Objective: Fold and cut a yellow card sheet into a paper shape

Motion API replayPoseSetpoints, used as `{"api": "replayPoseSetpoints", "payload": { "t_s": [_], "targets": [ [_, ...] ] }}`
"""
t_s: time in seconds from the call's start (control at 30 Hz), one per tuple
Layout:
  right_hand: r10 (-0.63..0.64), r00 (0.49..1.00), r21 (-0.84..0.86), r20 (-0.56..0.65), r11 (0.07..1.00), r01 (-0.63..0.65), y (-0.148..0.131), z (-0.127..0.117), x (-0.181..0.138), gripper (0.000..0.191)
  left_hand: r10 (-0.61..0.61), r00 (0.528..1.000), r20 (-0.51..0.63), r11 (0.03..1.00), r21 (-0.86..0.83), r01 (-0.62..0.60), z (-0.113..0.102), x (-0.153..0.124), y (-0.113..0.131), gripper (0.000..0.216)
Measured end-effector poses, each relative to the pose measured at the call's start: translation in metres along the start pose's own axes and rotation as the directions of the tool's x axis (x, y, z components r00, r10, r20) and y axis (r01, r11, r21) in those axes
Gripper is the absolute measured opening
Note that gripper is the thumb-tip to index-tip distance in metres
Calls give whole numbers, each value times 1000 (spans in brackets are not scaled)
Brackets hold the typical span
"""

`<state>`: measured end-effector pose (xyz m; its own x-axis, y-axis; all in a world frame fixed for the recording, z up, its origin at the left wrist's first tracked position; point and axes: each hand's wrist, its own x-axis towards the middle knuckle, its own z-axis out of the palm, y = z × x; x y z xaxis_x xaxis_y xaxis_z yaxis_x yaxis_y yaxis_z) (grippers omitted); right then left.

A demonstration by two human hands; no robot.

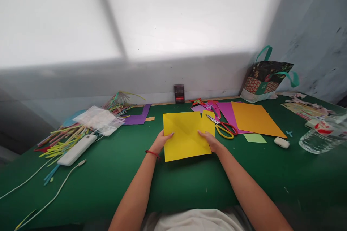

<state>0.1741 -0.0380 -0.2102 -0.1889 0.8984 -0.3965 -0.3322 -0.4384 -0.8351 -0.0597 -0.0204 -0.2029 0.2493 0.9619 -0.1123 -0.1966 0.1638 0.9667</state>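
Observation:
A roughly square sheet of yellow paper (184, 130) with faint crease lines is held up in front of me, a little above the green table. My left hand (164, 139) grips its left edge, thumb on the front face and the other fingers hidden behind. At the right edge my right hand (210, 140) pinches it the same way. Behind that side lies a smaller yellow piece of paper (208, 119). Scissors (225, 129) with one red and one yellow handle rest beside it, blades partly over that piece.
Orange paper (256, 117) and magenta paper (226, 113) lie right of the scissors. Farther right are a white case (282, 142), a plastic bottle (322, 137) and a patterned bag (265, 79). Leftward are paper strips (65, 135), a white power strip (77, 149), a cable (63, 184) and purple paper (137, 118).

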Motion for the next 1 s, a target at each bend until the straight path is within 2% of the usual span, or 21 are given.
{"api": "replayPoseSetpoints", "payload": {
  "t_s": [0.17, 0.37, 0.47, 0.6, 0.67, 0.77, 0.87, 1.0],
  "targets": [
    [70, 997, 27, -27, 997, -69, -2, -5, 3, 23, -6, 1000, 18, 998, 68, 5, -2, 2, -1, 40],
    [83, 994, 99, -69, 992, -76, -3, -7, 4, 26, -86, 996, 5, 993, -77, 86, 3, 1, 0, 33],
    [-39, 999, 142, 27, 989, 35, -6, -6, 2, 32, -121, 992, -47, 984, -136, 113, 4, 0, 1, 30],
    [-261, 959, 182, 115, 954, 238, -10, -10, 2, 41, -130, 985, -110, 977, -181, 109, 1, 2, 3, 32],
    [-316, 939, 188, 135, 939, 289, -11, -12, 1, 52, -134, 980, -144, 976, -188, 106, -1, 3, 4, 32],
    [-325, 922, 141, 213, 943, 300, -11, -13, -4, 70, -149, 975, -164, 978, -171, 121, -3, 3, 4, 31],
    [-308, 918, 39, 250, 950, 308, -12, -12, -10, 58, -174, 975, -141, 978, -143, 153, -5, 1, 5, 31],
    [-379, 911, -156, 162, 902, 403, -12, -12, -9, 29, -190, 976, -105, 978, -107, 178, -7, -2, 7, 39]
  ]
}}
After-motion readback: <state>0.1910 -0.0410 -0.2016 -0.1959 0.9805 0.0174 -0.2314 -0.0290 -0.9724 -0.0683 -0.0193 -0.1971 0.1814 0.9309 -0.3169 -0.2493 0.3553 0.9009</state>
